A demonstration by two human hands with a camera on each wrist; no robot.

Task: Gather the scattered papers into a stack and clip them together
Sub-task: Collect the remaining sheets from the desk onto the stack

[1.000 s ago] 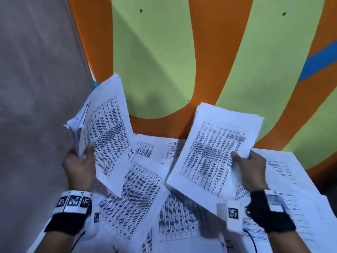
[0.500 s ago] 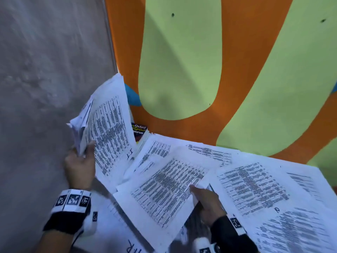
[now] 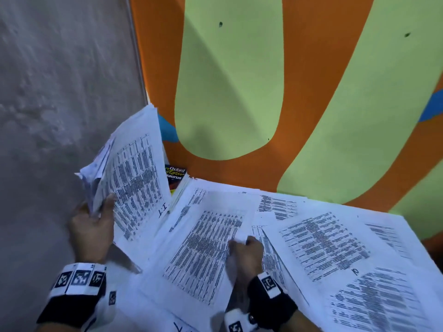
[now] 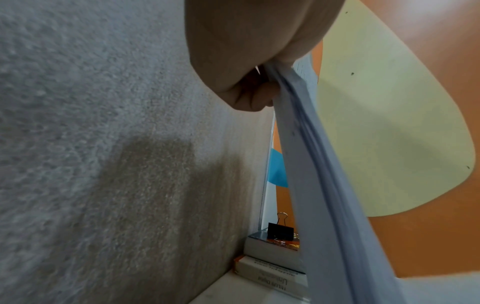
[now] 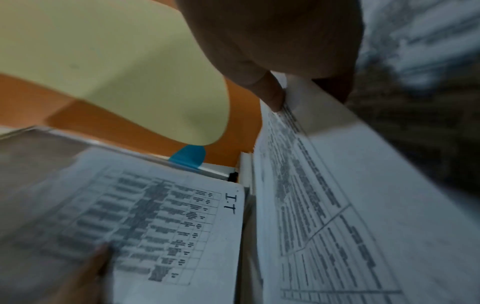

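My left hand (image 3: pixel 92 226) grips a tilted bundle of printed sheets (image 3: pixel 136 180) raised at the table's left edge, thumb on the top page marked "I.T". In the left wrist view the bundle (image 4: pixel 311 164) hangs edge-on from my curled fingers (image 4: pixel 249 96). My right hand (image 3: pixel 244 254) pinches one printed sheet (image 3: pixel 206 245) by its right edge, lifted just beside the bundle; my thumb (image 5: pixel 272 98) presses that sheet (image 5: pixel 324 205). More loose sheets (image 3: pixel 323 243) lie scattered over the table. A black binder clip (image 4: pixel 280 231) sits on a stack of books in the corner.
A stack of books (image 4: pixel 272 265) stands in the back left corner; its top cover (image 3: pixel 176 176) peeks out behind the bundle. A grey rough wall (image 3: pixel 60 92) runs along the left, and an orange and green painted wall (image 3: pixel 263 80) stands close behind the table.
My right hand has carried its single sheet from the table's right side leftward until it is beside the bundle. The left hand has kept the bundle raised in the same place.
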